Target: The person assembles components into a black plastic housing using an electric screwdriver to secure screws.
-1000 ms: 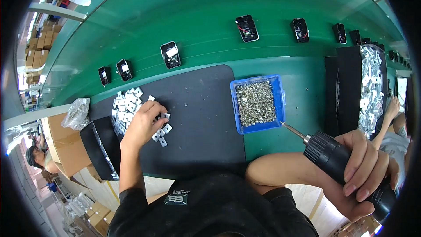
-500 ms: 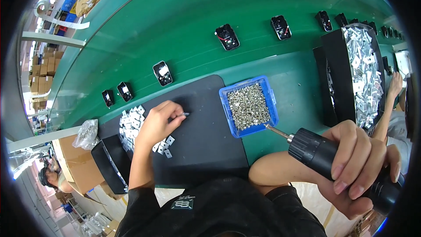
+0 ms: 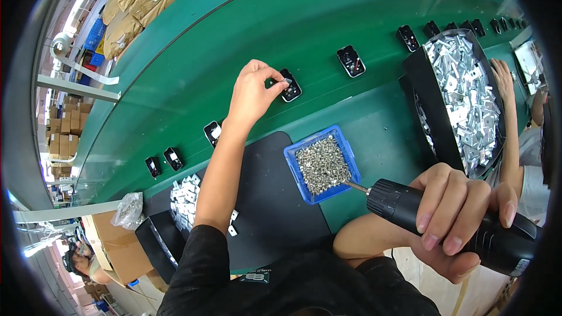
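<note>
My left hand [image 3: 254, 90] reaches over the green belt, thumb and forefinger pinched on a small metal plate [image 3: 287, 81]. It holds the plate at a black plastic housing [image 3: 292, 93] with small parts inside; whether they touch I cannot tell. My right hand [image 3: 451, 216] is wrapped round a black electric screwdriver [image 3: 393, 203], which points left. The screwdriver's bit [image 3: 358, 187] reaches over the near right rim of a blue bin [image 3: 294, 177] full of screws [image 3: 322, 164]. Whether a screw sits on its tip is too small to tell.
A pile of metal plates [image 3: 185, 199] lies on a black mat [image 3: 272, 210]. Other housings [image 3: 350, 61] stand along the belt. At right, a black box [image 3: 418, 76] heaped with metal brackets [image 3: 465, 93] stands beside a co-worker's arm [image 3: 510, 117]. A plastic bag [image 3: 128, 211] lies at left.
My left hand has moved forward from the mat to a housing on the belt, carrying the small metal plate. The screwdriver stays in my right hand, its bit still by the screw bin.
</note>
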Demonstrator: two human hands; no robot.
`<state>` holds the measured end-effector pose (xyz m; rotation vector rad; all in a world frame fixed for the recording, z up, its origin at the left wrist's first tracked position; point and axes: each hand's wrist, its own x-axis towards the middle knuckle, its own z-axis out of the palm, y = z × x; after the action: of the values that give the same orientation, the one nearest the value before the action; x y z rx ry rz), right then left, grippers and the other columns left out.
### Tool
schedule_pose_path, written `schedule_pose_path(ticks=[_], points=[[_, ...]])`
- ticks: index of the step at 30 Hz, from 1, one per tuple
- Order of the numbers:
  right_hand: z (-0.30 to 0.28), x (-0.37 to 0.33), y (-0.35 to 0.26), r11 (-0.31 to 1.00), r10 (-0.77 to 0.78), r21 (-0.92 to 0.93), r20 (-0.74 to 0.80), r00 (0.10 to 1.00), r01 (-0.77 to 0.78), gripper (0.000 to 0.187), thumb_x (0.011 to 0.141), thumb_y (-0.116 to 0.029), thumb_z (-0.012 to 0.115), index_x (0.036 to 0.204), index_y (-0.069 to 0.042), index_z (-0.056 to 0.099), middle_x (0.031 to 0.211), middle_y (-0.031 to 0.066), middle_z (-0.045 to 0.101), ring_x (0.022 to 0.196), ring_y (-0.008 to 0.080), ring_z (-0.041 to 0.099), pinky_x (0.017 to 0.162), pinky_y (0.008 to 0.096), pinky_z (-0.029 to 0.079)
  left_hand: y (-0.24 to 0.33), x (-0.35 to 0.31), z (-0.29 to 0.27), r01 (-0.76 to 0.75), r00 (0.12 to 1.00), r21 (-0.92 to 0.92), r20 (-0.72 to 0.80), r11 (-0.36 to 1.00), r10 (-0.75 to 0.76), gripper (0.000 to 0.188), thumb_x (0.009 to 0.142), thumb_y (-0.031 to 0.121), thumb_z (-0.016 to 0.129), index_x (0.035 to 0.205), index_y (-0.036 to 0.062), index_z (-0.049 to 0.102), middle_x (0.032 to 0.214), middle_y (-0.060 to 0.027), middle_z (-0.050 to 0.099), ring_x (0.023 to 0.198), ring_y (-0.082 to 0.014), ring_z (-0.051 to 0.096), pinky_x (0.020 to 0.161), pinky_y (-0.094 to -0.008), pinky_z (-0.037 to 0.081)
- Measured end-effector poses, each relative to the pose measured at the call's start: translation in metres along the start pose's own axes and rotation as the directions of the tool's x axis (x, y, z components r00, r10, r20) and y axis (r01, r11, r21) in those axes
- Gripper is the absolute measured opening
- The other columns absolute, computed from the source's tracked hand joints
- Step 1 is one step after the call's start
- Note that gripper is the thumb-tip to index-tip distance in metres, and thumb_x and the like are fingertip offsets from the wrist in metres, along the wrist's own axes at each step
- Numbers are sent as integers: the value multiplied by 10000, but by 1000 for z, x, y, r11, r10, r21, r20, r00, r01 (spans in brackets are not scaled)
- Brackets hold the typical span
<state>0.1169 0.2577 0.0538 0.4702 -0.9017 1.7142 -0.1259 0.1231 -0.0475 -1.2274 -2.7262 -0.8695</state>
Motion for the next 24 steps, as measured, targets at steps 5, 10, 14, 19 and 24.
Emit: schedule_pose_path(ticks=[5, 10, 14, 19, 24], points=[[-2, 2, 1, 1000, -9, -27, -28, 1000, 8, 473, 782, -159, 712, 1141, -66, 417, 712, -16, 568, 546, 77, 567, 559, 201, 471, -11, 7, 16, 39, 999, 20, 34, 999, -40, 142, 682, 137, 745, 792, 53, 711, 857, -94, 565, 880, -259, 560, 760, -373, 467], [-6, 4, 3, 1000, 22, -12, 24, 999, -22, 478, 781, -150, 711, 1143, -71, 409, 713, -14, 568, 548, 80, 572, 568, 205, 485, -11, 6, 21, 43, 997, 21, 65, 999, -45, 135, 689, 123, 733, 797, 46, 711, 844, -93, 578, 857, -258, 568, 748, -372, 476], [-6, 4, 3, 999, 31, -18, 24, 999, -31, 481, 780, -147, 711, 1147, -70, 410, 715, -11, 569, 554, 81, 576, 570, 207, 489, -11, 7, 22, 27, 1000, 21, -8, 999, -26, 122, 699, 104, 718, 785, 24, 682, 844, -105, 599, 831, -266, 579, 742, -382, 478], [-8, 5, 3, 999, 43, 22, 102, 994, -45, 477, 779, -149, 712, 1143, -70, 414, 708, -12, 569, 553, 81, 574, 574, 210, 490, -23, 5, 27, 30, 999, -19, -37, 999, -31, 171, 712, 87, 709, 842, 4, 636, 881, -124, 618, 828, -277, 600, 755, -385, 484], [-4, 3, 2, 999, 35, 4, 23, 999, -35, 470, 781, -151, 710, 1140, -71, 418, 699, -11, 569, 553, 81, 573, 580, 211, 490, -26, 4, 30, 239, 971, -260, 70, 936, -228, 288, 746, 53, 668, 1016, 9, 581, 970, -136, 636, 878, -238, 629, 744, -343, 501]])
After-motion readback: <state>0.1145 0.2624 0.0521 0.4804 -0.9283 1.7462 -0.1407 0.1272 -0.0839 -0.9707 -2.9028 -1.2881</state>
